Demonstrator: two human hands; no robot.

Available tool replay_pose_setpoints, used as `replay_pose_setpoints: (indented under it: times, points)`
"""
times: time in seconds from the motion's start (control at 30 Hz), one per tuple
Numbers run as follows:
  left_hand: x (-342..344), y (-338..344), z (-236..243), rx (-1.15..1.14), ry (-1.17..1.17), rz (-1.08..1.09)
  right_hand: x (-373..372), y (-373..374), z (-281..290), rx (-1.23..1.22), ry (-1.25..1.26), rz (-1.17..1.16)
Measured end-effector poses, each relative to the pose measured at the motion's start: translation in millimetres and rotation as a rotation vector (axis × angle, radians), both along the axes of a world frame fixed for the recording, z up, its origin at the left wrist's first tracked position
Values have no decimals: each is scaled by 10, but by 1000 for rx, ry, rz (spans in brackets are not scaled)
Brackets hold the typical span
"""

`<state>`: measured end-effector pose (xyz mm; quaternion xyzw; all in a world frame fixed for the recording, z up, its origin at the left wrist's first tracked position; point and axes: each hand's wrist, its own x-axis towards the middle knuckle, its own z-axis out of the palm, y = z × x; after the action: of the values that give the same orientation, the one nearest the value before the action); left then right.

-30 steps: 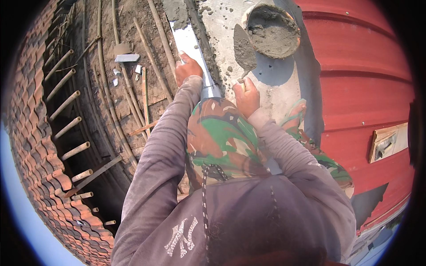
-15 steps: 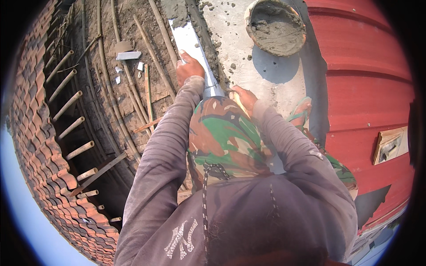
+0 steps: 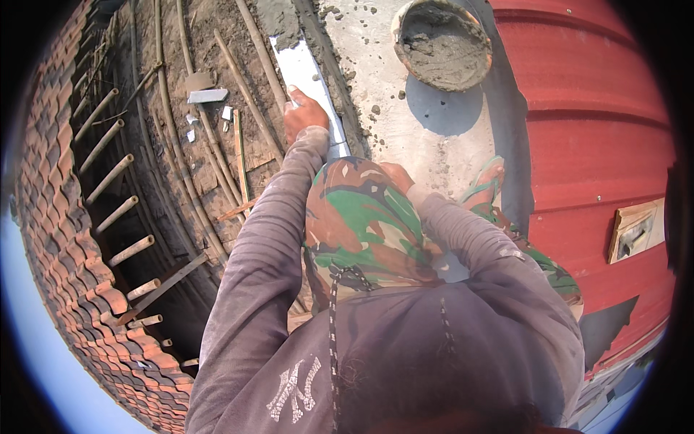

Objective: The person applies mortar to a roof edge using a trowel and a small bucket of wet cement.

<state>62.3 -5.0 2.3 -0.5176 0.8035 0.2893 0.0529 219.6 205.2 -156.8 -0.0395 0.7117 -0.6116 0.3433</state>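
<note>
My left hand (image 3: 306, 118) is closed on the left edge of a long white strip (image 3: 298, 64), thumb on top. Wet grey mortar (image 3: 283, 18) covers the strip's far end, and a mortar band (image 3: 334, 64) runs along its right side. My right hand (image 3: 397, 176) is beside my bent knee (image 3: 365, 210) in camouflage trousers, which hides its fingers. Half a second ago this hand was closed round a pale handle, now out of sight. A bucket of mortar (image 3: 447, 52) stands ahead on the right.
Left lie bamboo poles (image 3: 253, 94) over bare earthy ground, white scraps (image 3: 207, 95) and a clay tile roof (image 3: 54, 217). Right are a concrete surface (image 3: 376, 43) with mortar drops, red metal sheeting (image 3: 578, 145) and a wooden float (image 3: 636, 235). My sandalled foot (image 3: 488, 181) is below the bucket.
My right hand has drawn back toward me, behind the knee, and its pale handle no longer shows. My left hand keeps its grip on the strip. The view has shifted slightly.
</note>
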Motion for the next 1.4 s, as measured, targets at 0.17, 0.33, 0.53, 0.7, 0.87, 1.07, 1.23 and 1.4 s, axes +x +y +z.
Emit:
replay_pose_setpoints:
  times: [0.17,0.33,0.53,0.7,0.87,1.07,1.23,1.4]
  points:
    - [26,-47,-111,-10,21,-3,427,374,-34,50,94,98]
    - [14,21,71,8,1,33,-60,289,409,-2,-166,-88]
    - [16,-14,-34,-17,26,3,-387,222,447,-123,-570,-157]
    - [14,-63,-103,-18,24,-1,-646,83,318,-118,-820,-205]
    - [-13,20,66,24,-4,-2,-862,-101,64,-31,-830,-305]
    - [35,-38,-28,-33,2,-3,-834,-93,62,-65,-781,-385]
    - [-10,12,28,-7,-26,-2,-1285,-187,-42,27,-696,-276]
    - [7,-37,-55,-4,-16,-3,-1099,-202,-38,-34,-782,-170]
